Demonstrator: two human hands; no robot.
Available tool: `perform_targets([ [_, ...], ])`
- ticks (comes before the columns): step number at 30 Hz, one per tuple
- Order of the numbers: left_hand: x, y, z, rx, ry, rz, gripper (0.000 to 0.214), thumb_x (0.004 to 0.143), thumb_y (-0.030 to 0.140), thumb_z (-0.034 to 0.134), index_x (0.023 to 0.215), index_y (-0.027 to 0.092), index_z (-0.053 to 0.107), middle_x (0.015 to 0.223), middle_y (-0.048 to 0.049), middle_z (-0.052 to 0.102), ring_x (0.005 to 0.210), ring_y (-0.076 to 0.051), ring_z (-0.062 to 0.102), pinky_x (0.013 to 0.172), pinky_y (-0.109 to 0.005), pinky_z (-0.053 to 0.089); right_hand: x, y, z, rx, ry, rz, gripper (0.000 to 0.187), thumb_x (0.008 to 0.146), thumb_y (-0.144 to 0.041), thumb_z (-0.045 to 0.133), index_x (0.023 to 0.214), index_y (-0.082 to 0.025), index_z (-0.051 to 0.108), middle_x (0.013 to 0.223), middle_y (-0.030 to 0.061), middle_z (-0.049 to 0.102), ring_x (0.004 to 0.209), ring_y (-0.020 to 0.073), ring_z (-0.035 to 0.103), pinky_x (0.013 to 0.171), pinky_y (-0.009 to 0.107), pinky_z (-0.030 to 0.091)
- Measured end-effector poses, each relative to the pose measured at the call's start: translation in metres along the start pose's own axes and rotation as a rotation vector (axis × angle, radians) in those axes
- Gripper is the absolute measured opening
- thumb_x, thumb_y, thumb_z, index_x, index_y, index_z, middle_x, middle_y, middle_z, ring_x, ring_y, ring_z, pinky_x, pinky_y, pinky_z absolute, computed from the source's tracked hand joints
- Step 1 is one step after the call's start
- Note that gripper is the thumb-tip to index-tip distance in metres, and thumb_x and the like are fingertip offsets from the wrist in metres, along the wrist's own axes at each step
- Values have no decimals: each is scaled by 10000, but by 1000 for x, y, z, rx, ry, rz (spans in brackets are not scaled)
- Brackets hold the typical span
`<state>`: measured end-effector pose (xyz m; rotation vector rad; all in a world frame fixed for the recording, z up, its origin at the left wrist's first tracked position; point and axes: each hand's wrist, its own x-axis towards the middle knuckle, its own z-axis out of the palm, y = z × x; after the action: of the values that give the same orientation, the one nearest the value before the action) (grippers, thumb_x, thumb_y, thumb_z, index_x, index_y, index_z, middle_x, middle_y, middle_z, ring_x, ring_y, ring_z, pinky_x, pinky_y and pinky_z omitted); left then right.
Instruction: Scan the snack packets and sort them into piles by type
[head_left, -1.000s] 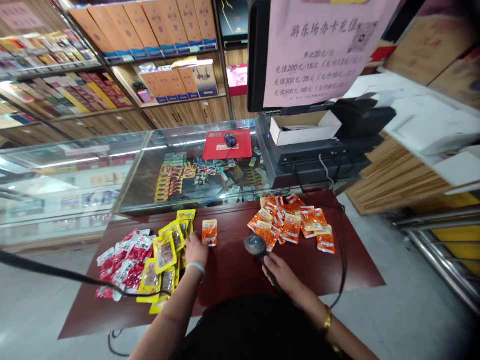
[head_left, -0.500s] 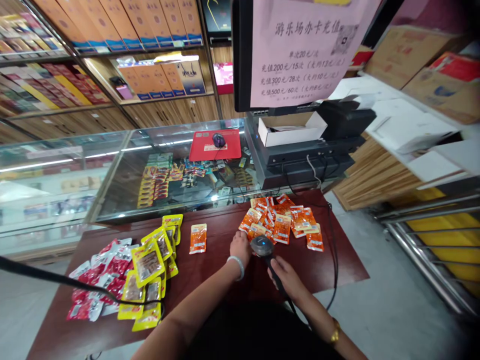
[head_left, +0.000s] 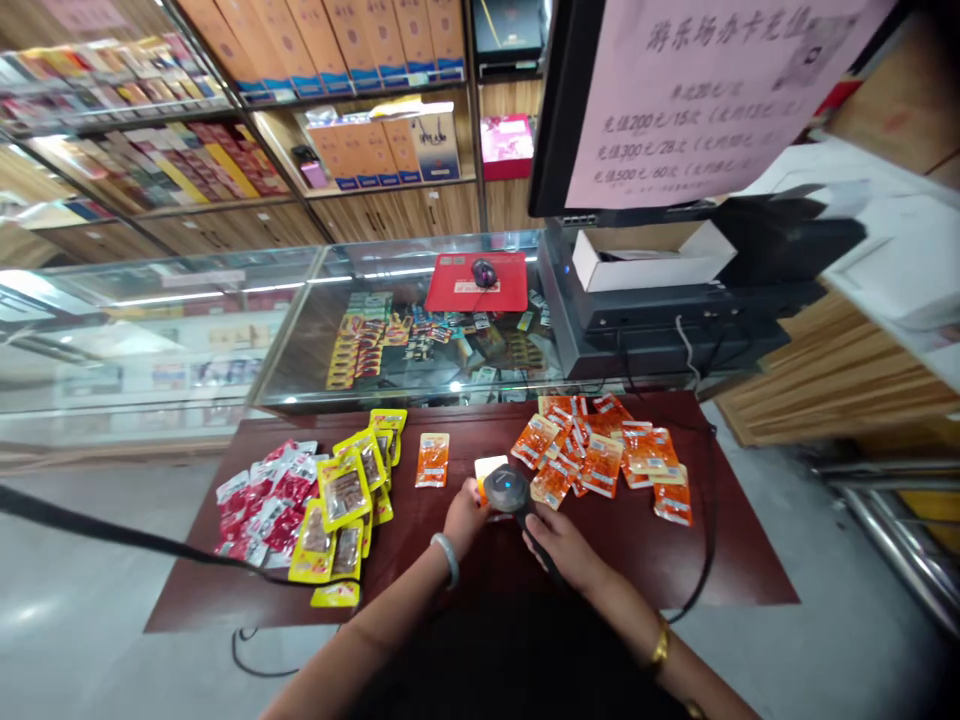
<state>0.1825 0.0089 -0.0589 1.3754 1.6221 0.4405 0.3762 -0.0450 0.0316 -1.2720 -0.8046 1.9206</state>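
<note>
My right hand (head_left: 559, 547) grips a black handheld barcode scanner (head_left: 509, 489), its head pointing away from me. My left hand (head_left: 465, 513) holds an orange snack packet (head_left: 488, 468) just in front of the scanner head, pale side up. A single orange packet (head_left: 433, 459) lies alone on the dark red table (head_left: 675, 565). Right of the scanner is a loose heap of orange packets (head_left: 607, 455). Yellow packets (head_left: 347, 500) and red-and-white packets (head_left: 262, 495) lie at the left.
The scanner cable (head_left: 705, 530) loops along the table's right side. Behind the table stands a glass display counter (head_left: 315, 320) with a red mouse pad and mouse (head_left: 477, 280). A register, open white box (head_left: 645, 262) and monitor with paper sign (head_left: 697, 90) stand at right. Shelves of boxed goods fill the back.
My left hand left the lone orange packet on the table, reached to the orange heap, and now holds another orange packet up at the scanner head. The view also shifted.
</note>
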Motion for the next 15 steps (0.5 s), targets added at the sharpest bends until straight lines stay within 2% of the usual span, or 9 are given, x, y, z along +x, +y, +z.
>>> perform_targets([
  [4,-5,-13,-16,39,42,-20,236,739,288,687,867,179,522,783,-34,668,715,-184,641,667,-290,484,11,0,11,-43,-61,19,561,773,-719,590,977,-197,555,511,-92,405,400,75,335,371,194,239],
  [8,-6,-20,-48,32,102,-126,290,750,254,688,982,195,524,879,-36,702,810,-173,669,708,-251,478,21,8,9,-72,-85,0,546,796,-704,576,1002,-199,559,524,-85,437,412,80,355,393,202,265],
  [12,-2,-23,-90,229,215,-241,268,810,276,635,1037,189,520,952,-73,698,883,-206,677,755,-281,479,27,14,2,-69,-45,7,530,786,-705,587,960,-206,554,540,-80,454,418,82,377,399,206,277],
  [15,-3,-21,-108,417,290,-232,318,809,298,633,1081,171,526,1048,-111,659,994,-249,651,829,-334,489,25,11,-3,-47,-16,14,538,775,-719,583,932,-207,539,521,-90,432,400,76,359,382,200,265],
])
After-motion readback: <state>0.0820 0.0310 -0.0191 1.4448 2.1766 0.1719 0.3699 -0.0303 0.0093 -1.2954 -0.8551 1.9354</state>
